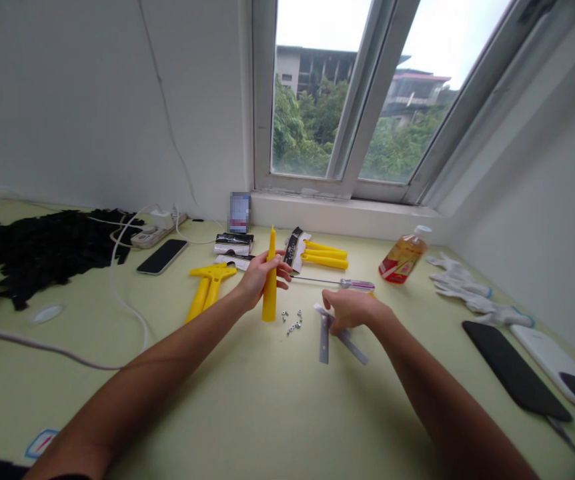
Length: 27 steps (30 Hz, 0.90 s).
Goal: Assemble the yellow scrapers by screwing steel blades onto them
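My left hand [257, 277] is closed around a yellow plastic handle [269, 300], holding it upright with its narrow tip pointing up. Over on the right, my right hand [355, 310] reaches down with curled fingers onto a flat grey metal strip [352, 348]. A second grey strip [324, 343] lies beside it, close to my fingertips. Between my two hands, several small nuts and screws [295, 325] are scattered on the table. Just beyond them lies a screwdriver [355, 285] with a clear purplish handle. A bit of yellow shows behind my right hand; the rest is hidden.
Yellow T-shaped scraper-like tools [210, 283] lie left of my left hand. Farther back are yellow handles [325, 255], black-and-white packaging [234, 245] and a propped phone [239, 212]. A bottle [403, 257] and white gloves [467, 287] are at right; a cable [117, 280] crosses the left.
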### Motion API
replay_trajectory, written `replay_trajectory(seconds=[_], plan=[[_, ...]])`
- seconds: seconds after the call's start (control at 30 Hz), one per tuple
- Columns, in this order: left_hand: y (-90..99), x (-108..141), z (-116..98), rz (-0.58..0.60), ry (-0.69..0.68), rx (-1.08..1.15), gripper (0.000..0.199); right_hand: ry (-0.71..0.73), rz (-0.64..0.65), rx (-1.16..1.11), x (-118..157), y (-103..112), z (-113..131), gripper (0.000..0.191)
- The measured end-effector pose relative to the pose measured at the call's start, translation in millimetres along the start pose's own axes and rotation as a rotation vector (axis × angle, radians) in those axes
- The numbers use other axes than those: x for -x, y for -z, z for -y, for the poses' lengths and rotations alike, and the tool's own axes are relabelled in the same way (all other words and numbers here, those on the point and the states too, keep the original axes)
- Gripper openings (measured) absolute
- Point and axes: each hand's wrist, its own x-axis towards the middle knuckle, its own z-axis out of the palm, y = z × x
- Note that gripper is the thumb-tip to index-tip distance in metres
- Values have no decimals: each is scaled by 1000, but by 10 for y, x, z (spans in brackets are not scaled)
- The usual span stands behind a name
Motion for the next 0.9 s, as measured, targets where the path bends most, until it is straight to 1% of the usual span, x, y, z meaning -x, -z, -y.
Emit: replay_trajectory(seconds=[0.1,0.27,0.37,0.5,0.6,0.73,0.8,0.9], plan=[[15,-10,20,15,-3,4,26,-15,-7,8,-20,-15,-19,59],[38,-31,31,25,-1,15,25,-65,-40,0,-102,5,-152,52],[47,-38,34,25,8,18,24,-57,-45,-21,-137,5,-221,53],[58,-39,52,40,30,34,25,-24,-27,-73,-144,4,-259,58],[68,-30,65,117,69,92,27,12,-22,-107,-136,20,-257,59],[89,-9,72,304,117,202,29,68,-1,-133,-134,37,-235,56],[102,-1,75,376,130,227,31,71,14,-139,-128,49,-237,58],[123,1,87,436,139,218,33,39,6,-130,-93,82,-271,56]])
